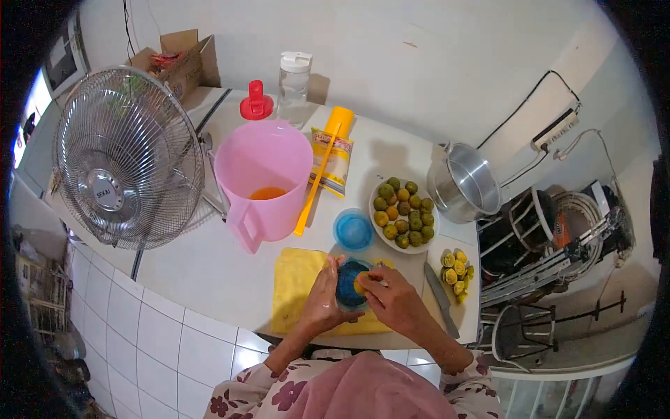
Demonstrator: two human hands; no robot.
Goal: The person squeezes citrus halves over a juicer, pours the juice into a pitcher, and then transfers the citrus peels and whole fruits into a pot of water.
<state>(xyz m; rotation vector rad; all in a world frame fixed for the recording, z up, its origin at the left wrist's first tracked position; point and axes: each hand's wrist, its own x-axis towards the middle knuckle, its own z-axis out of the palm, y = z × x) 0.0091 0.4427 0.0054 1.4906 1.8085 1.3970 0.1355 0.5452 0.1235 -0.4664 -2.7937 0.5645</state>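
Here we note the left hand [319, 302] cupped against the near side of the blue juicer [345, 293], fingers curled round its wall, we judge to stop it turning. The right hand [396, 302] comes over the top, its fingers pinching a fruit half [359, 283] and holding it cut face down on the juicer's centre. The juicer stands on a yellow cloth [296, 279] at the front edge of the bench [209, 269]; the cloth probably keeps it from sliding and catches drips. The supply is set to the right: a plate [398, 248] of small green-yellow whole fruits [403, 209], then cut halves [455, 272] with a knife [441, 297] just beside them, all within the right hand's reach. A blue lid [353, 229] lies between the juicer and the pink jug [262, 181]. The jug holds a little orange liquid, and an orange stirrer [315, 185] leans across its rim. Behind the jug stand a red-capped bottle [256, 103], a clear bottle [293, 80] and a packet [333, 164]. A steel pot [466, 183] sits tilted at the bench's far right corner. The bench top is white and its front tiled [160, 335]. A table fan [129, 157] fills its left end, with a cardboard box [183, 59] behind it. The wall [419, 63] is plain, and it carries a power strip [555, 129] above a cluttered wire rack [544, 237].
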